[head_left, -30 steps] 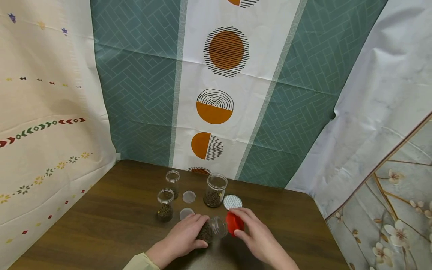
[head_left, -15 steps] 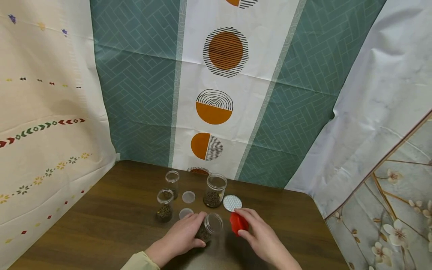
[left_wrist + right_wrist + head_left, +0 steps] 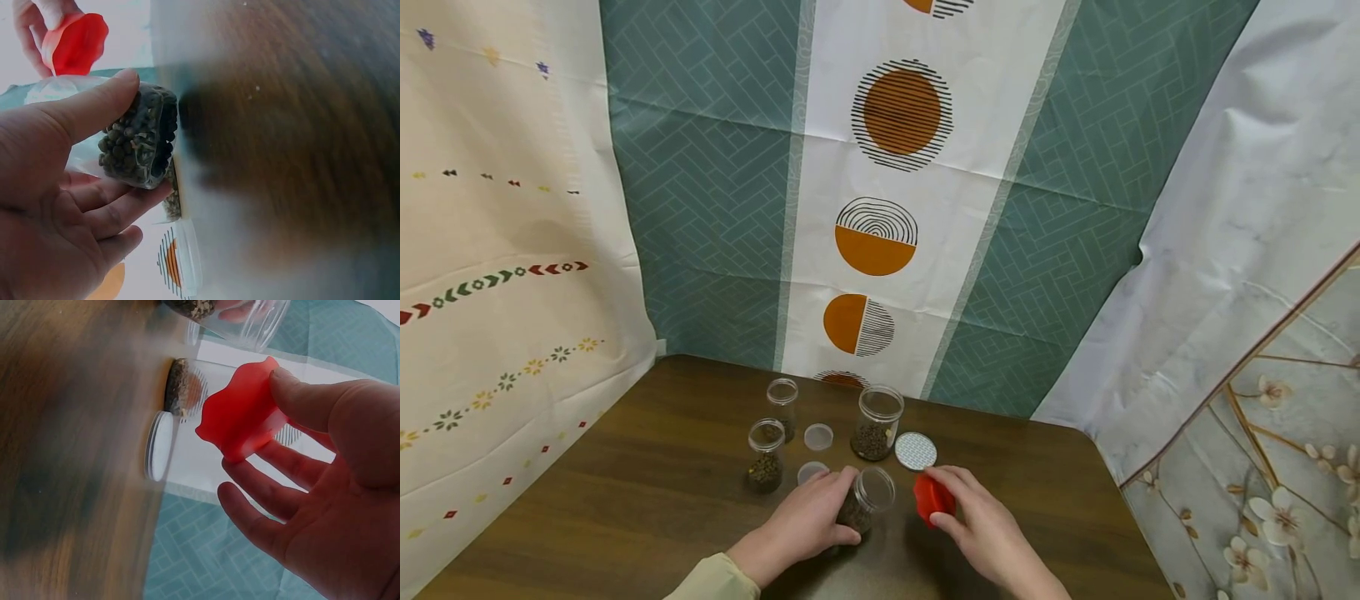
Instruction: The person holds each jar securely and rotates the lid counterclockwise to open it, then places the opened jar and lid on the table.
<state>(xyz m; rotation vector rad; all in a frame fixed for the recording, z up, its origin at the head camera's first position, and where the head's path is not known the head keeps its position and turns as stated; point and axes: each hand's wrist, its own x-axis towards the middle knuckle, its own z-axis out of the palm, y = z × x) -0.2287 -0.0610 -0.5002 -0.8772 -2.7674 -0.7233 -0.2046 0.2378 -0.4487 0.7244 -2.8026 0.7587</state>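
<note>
My left hand [image 3: 801,521] grips a clear jar [image 3: 874,490] by its side. Dark round grains [image 3: 119,145] lie in its lower part, as the left wrist view shows. The jar is uncapped and leans to the right, its base close over the table. Between thumb and fingertips, my right hand [image 3: 985,525] pinches a red cup with a wavy rim [image 3: 933,500]. That cup is apart from the jar's mouth, to its right. In the right wrist view the cup [image 3: 244,409] is tipped on its side, its inside hidden; the left wrist view shows part of its hollow.
Behind my hands stand a large uncapped jar [image 3: 880,417] and two smaller ones, a front jar [image 3: 766,462] and a rear jar [image 3: 782,404], all partly filled. A patterned round lid [image 3: 916,451] and two clear lids [image 3: 818,437] lie on the brown table [image 3: 647,483].
The jar in my left hand has turned from nearly lying to more upright. My right hand has drawn the red cup away from the jar's mouth, to the right.
</note>
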